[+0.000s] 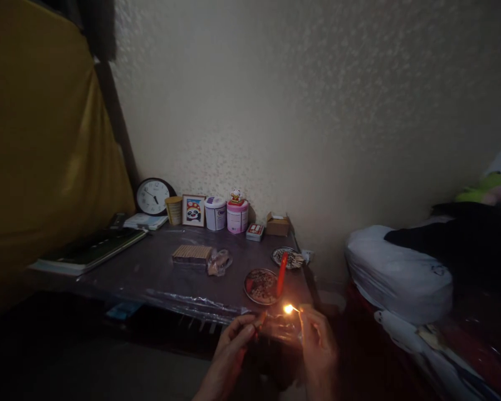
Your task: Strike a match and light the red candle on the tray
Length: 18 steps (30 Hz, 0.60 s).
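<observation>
My right hand (318, 337) is closed in a pinch on a burning match (296, 309). Its bright flame points left, over the table's near edge. My left hand (234, 346) is closed around a small reddish-brown thing (260, 319); the dim light and my fingers hide its kind. Just beyond the flame a red candle (281, 274) stands upright, tilted slightly, at the right side of a round metal plate (246, 289). Reddish bits lie on that plate. Behind the candle, a second plate (275, 260) holds small pale pieces and several thin sticks.
A bundle of wooden sticks (191, 254) and a knotted plastic bag (220, 263) lie mid-table. Along the wall stand a clock (153, 197), a panda picture (193, 211), two tubs (215, 215), a card tin (255, 232) and a cardboard box (278, 225). White bedding (396, 273) is at right.
</observation>
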{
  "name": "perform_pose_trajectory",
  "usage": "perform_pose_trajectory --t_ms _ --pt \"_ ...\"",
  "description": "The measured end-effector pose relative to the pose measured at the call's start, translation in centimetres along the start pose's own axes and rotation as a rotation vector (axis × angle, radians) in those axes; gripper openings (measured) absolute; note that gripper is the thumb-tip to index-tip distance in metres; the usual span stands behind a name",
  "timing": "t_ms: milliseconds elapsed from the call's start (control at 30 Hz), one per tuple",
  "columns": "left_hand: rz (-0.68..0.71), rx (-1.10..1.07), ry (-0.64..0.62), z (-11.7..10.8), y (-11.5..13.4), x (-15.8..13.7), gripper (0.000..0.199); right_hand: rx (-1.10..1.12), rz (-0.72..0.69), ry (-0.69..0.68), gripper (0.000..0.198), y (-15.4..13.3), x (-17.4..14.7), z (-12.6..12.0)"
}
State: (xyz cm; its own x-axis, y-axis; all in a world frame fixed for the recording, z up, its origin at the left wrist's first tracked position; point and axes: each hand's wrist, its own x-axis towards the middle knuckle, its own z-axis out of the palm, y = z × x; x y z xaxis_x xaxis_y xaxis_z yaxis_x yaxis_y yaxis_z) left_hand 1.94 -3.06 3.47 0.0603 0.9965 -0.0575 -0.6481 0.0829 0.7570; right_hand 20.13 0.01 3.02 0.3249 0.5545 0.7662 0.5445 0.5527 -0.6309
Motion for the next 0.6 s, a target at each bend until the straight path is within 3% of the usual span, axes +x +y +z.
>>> perform_pose_trajectory --t_ms 133,367,600 --pt "0.031 0.081 0.01 -1.2 0.5 0.2 0.021 0.017 0.108 -0.001 0.015 -0.5 0.1 -0.2" --pt "0.047 0.11 0.02 -3.6 1.3 1.3 0.023 0.021 0.414 0.014 0.025 -1.4 1.0 -0.2" --pt "0.111 0.055 -0.028 -3.9 1.2 3.6 0.019 0.024 0.544 -0.012 0.03 -2.7 2.8 -0.2"
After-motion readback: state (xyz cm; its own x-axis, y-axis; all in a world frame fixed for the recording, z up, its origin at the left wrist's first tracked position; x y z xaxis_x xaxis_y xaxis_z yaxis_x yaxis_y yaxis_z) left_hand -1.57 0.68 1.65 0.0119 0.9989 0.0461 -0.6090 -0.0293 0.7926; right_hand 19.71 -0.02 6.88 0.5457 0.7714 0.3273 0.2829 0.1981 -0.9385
